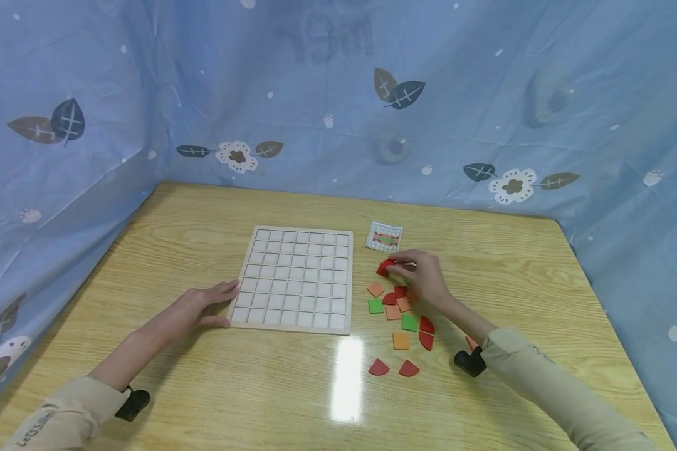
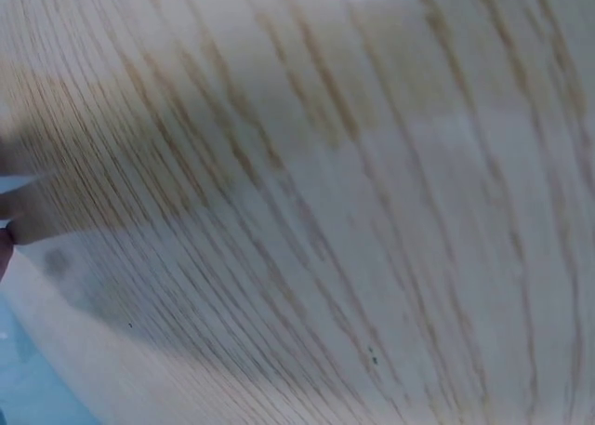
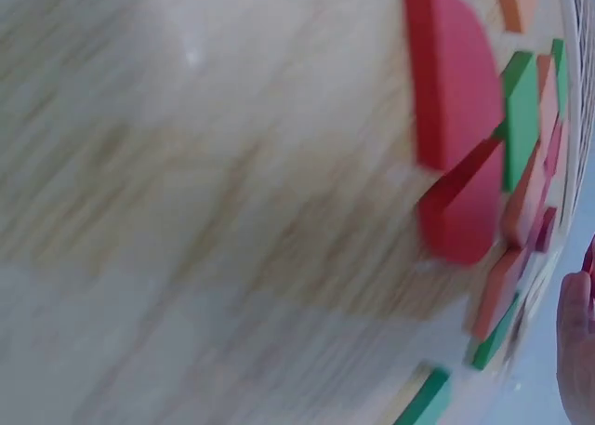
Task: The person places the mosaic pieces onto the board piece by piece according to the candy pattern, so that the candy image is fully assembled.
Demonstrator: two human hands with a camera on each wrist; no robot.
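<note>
A red piece [image 1: 383, 269] is pinched between the right hand's [image 1: 425, 275] thumb and fingers, just beside the board's [image 1: 296, 289] right edge. The card [image 1: 384, 237] lies just beyond it, toward the table's [image 1: 248, 388] far edge. Red, green and orange loose pieces [image 1: 393, 312] lie nearer the table's near edge. The left hand [image 1: 200, 305], fingers extended, gripping nothing, touches the board's left edge and near-left corner.
</note>
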